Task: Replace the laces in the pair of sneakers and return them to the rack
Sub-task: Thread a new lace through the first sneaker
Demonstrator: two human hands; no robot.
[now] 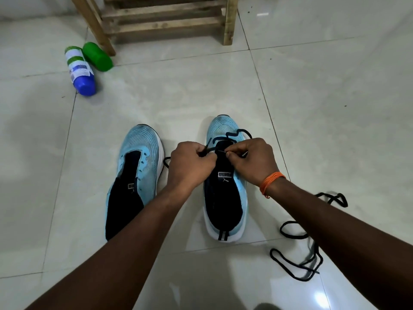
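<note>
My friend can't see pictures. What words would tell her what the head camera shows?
A person's left hand and right hand pinch a dark lace, threading it into the right sneaker on a tiled floor. The left sneaker has no lace; a loose lace lies to the right, and two bottles lie by a wooden rack.

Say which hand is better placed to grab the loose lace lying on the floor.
Right hand, probably: the loose lace lies beside its forearm; the left hand would have to cross the sneaker being laced.

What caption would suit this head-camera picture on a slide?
Left hand and right hand thread a black lace into one sneaker; the other sneaker sits unlaced, a loose lace beside.
</note>
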